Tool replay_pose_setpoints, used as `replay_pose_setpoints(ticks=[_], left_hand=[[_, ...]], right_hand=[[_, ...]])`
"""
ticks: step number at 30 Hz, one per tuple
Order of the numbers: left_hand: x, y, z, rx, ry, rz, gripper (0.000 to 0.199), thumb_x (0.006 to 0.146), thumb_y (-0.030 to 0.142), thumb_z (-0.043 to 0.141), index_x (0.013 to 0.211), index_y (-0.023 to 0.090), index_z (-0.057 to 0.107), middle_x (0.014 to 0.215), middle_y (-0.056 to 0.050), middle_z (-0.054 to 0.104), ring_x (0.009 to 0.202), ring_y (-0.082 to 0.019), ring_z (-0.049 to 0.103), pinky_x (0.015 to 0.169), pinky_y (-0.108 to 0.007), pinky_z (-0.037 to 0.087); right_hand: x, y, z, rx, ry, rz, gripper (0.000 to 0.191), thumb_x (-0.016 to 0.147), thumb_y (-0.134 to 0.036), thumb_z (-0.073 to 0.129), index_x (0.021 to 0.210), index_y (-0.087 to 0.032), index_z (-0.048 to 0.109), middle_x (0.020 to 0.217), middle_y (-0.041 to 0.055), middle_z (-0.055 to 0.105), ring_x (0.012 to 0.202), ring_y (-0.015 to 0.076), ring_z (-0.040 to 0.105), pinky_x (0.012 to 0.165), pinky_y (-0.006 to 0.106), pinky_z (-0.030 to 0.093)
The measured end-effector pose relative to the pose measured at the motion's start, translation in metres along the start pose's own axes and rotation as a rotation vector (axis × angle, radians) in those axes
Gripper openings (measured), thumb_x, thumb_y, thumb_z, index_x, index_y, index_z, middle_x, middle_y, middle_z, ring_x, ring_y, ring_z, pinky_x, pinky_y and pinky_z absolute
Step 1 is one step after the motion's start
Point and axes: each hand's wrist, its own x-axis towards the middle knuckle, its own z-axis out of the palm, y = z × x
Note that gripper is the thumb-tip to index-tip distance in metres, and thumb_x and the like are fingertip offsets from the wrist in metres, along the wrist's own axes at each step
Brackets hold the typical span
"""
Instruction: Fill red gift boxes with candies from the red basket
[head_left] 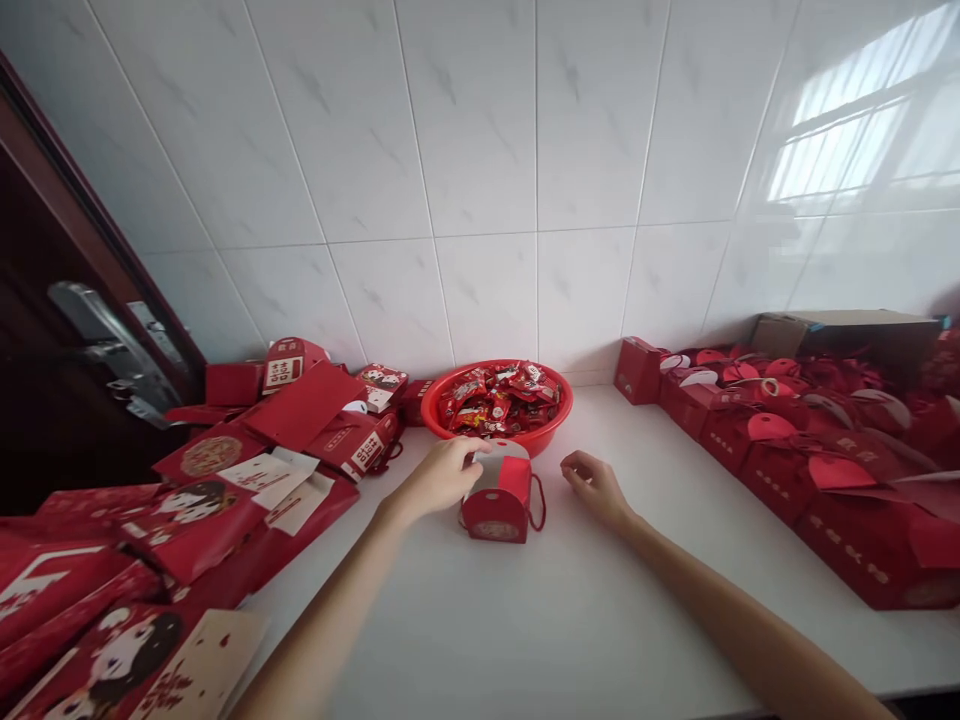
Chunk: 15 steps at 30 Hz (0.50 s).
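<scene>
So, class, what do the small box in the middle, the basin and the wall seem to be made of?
Small box: probably coated card, with thin folded flaps. Basin: likely glossy plastic, with a smooth, evenly red rim. Wall: apparently glazed ceramic tile, with joint lines and window reflections.

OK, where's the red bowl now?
Head view, centre: the red bowl stands by the tiled wall, just beyond the small box at the left hand.

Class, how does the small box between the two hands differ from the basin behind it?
The small box has flat sides and corners; the basin is round.
The small box is the narrower; the basin is wider.
The small box has a cord at its side; the basin shows none.
Both are red and stand on the white counter.
</scene>
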Motion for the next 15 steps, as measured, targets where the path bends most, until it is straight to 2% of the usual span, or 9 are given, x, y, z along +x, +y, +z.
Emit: replay_pose_setpoints(ticks=[5,9,11,15], left_hand=[[0.002,-0.002,-0.005,-0.024,-0.104,-0.01,0.046,0.087,0.027,0.05,0.128,0.017,0.069,0.131,-0.008,0.071,0.115,-0.026,0.067,0.098,-0.032,0.051],[0.005,-0.006,-0.01,-0.045,-0.165,0.011,0.048,0.089,0.036,0.054,0.133,0.02,0.067,0.121,-0.006,0.075,0.104,-0.025,0.07,0.092,-0.033,0.052],[0.01,-0.01,-0.012,-0.062,-0.198,0.051,0.049,0.09,0.039,0.056,0.135,0.022,0.066,0.124,-0.005,0.073,0.108,-0.025,0.069,0.094,-0.032,0.05],[0.022,-0.013,-0.02,-0.083,-0.3,0.071,0.046,0.09,0.043,0.056,0.132,0.027,0.067,0.12,-0.003,0.076,0.107,-0.025,0.07,0.09,-0.031,0.052]], right_hand=[[-0.002,-0.016,-0.001,0.021,0.023,-0.091,0.024,0.086,-0.042,0.052,0.089,-0.022,0.064,0.083,0.0062,0.07,0.063,0.0183,0.06,0.061,0.033,0.05],[0.001,-0.05,0.0,0.012,0.013,-0.294,0.022,0.093,-0.036,0.051,0.093,-0.021,0.068,0.085,0.0067,0.071,0.069,0.0178,0.06,0.068,0.032,0.052],[0.008,-0.071,0.001,0.017,-0.064,-0.392,0.023,0.095,-0.031,0.05,0.093,-0.021,0.07,0.082,0.0057,0.071,0.069,0.0167,0.06,0.068,0.03,0.051],[0.03,-0.108,0.003,-0.05,-0.366,-0.519,0.023,0.093,-0.022,0.052,0.096,-0.02,0.075,0.083,0.0057,0.072,0.065,0.0139,0.057,0.061,0.026,0.046]])
